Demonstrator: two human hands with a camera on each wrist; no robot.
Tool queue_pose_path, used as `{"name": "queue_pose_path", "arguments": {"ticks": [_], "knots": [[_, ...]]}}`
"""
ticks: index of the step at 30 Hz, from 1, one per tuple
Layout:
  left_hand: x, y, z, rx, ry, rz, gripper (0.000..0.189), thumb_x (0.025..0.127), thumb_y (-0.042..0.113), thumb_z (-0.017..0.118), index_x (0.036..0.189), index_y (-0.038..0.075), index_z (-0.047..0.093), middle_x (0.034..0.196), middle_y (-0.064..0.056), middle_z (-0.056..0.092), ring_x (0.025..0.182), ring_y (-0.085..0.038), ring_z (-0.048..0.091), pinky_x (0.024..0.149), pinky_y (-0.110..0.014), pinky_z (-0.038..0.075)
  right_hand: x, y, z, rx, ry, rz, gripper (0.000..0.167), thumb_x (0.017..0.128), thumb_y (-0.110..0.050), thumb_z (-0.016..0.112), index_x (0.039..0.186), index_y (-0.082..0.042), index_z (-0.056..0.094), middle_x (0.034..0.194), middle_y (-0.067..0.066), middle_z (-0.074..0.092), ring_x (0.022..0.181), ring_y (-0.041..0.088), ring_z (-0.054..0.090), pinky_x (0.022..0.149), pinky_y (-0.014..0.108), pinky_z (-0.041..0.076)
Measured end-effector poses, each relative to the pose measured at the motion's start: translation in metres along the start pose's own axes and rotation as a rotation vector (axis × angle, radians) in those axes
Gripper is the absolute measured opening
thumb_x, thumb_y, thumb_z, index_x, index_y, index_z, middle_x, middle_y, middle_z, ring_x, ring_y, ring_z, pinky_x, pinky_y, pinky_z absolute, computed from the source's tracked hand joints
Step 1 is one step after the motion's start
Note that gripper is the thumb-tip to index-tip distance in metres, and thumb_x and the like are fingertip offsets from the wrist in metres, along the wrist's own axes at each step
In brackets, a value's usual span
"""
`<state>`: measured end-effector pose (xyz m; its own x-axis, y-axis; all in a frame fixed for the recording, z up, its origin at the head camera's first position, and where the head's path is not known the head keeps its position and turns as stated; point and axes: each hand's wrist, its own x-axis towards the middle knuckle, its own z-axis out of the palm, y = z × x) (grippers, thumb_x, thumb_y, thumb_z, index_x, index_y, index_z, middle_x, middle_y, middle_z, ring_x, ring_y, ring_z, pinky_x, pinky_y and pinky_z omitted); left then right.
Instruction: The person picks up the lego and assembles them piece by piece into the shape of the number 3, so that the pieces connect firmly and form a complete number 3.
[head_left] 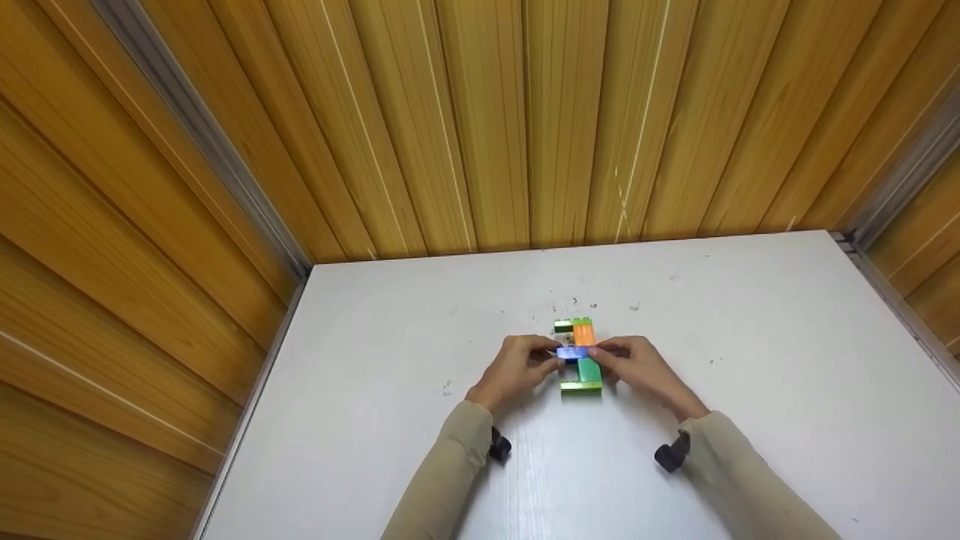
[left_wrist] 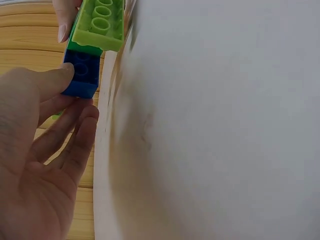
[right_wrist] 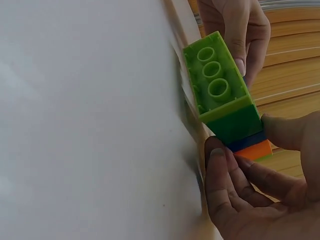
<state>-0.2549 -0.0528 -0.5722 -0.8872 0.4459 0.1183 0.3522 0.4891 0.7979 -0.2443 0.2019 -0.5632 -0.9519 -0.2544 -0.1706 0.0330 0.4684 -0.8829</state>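
Several toy building bricks are joined in one row between the two hands. A blue brick point(head_left: 571, 352) crosses the middle, flanked by an orange brick point(head_left: 583, 334) on the far side and a green brick point(head_left: 589, 370) on the near side. Light green bricks cap both ends; the near one point(right_wrist: 220, 80) shows its hollow underside with round tubes in the right wrist view. The left hand point(head_left: 517, 367) pinches the blue brick's left end, its thumb against the hollow side. From the right, the right hand point(head_left: 637, 367) holds the joined bricks between thumb and fingers around the blue brick.
The bricks and hands are over a white table point(head_left: 390, 337) with small dark marks. Yellow wood-patterned panels point(head_left: 487, 127) rise behind it and at the sides. Each wrist carries a small black camera, one visible beside the left sleeve point(head_left: 450, 465).
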Motion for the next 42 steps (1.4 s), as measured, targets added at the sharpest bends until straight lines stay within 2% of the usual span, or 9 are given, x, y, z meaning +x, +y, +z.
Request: {"name": "queue_pose_path", "arguments": {"ticks": [8,14,20,27,36,39,42], "knots": [[-0.002,-0.004,0.003,-0.002,-0.017,-0.092,0.03,0.103,0.023,0.074,0.131,0.012,0.077,0.127,0.002,0.077,0.112,-0.003,0.069,0.107,-0.027,0.054,0.003,0.0,0.005,-0.033,-0.014,0.022,0.058,0.107,-0.045,0.065,0.136,0.006,0.067,0.118,0.018,0.078,0.087,0.016,0.072,0.077,0.029,0.055],[-0.002,-0.003,0.002,-0.045,-0.021,-0.13,0.028,0.104,0.022,0.073,0.129,0.012,0.078,0.122,0.002,0.078,0.104,-0.003,0.07,0.101,-0.026,0.057,0.006,-0.002,0.006,-0.08,0.002,0.027,0.056,0.106,-0.045,0.065,0.133,0.005,0.07,0.118,0.018,0.078,0.085,0.016,0.072,0.075,0.028,0.056],[-0.002,0.002,0.0,-0.039,-0.036,-0.185,0.026,0.102,0.025,0.076,0.126,0.015,0.08,0.118,0.004,0.078,0.099,-0.003,0.068,0.101,-0.027,0.057,0.008,-0.001,0.008,-0.071,0.005,0.027,0.048,0.108,-0.035,0.066,0.132,0.006,0.07,0.111,0.017,0.079,0.078,0.015,0.071,0.071,0.028,0.056],[0.001,0.002,0.0,-0.019,-0.037,-0.197,0.027,0.101,0.022,0.077,0.126,0.012,0.079,0.119,0.0,0.078,0.098,-0.005,0.068,0.098,-0.027,0.058,0.008,-0.001,0.009,-0.058,0.013,0.023,0.047,0.107,-0.032,0.067,0.133,0.007,0.069,0.112,0.018,0.079,0.078,0.015,0.071,0.072,0.028,0.057],[0.0,0.004,0.0,-0.046,-0.059,-0.256,0.033,0.1,0.023,0.078,0.131,0.011,0.076,0.112,0.001,0.075,0.094,-0.008,0.066,0.096,-0.028,0.059,0.005,0.001,0.01,-0.06,0.022,0.024,0.046,0.106,-0.028,0.07,0.134,0.009,0.067,0.116,0.022,0.077,0.081,0.016,0.074,0.074,0.03,0.06],[0.0,0.006,-0.002,-0.043,-0.076,-0.253,0.037,0.102,0.024,0.076,0.136,0.01,0.073,0.117,0.0,0.075,0.096,-0.009,0.067,0.096,-0.027,0.059,0.005,0.0,0.008,-0.074,0.008,0.029,0.047,0.107,-0.029,0.068,0.135,0.008,0.067,0.121,0.023,0.076,0.085,0.017,0.074,0.077,0.031,0.061],[-0.001,0.007,-0.006,-0.041,-0.097,-0.245,0.041,0.103,0.026,0.074,0.14,0.008,0.07,0.124,-0.001,0.075,0.101,-0.01,0.068,0.099,-0.029,0.059,0.006,-0.002,0.002,-0.086,0.0,0.027,0.046,0.109,-0.031,0.065,0.136,0.006,0.067,0.117,0.02,0.077,0.087,0.018,0.073,0.078,0.032,0.062]]}}
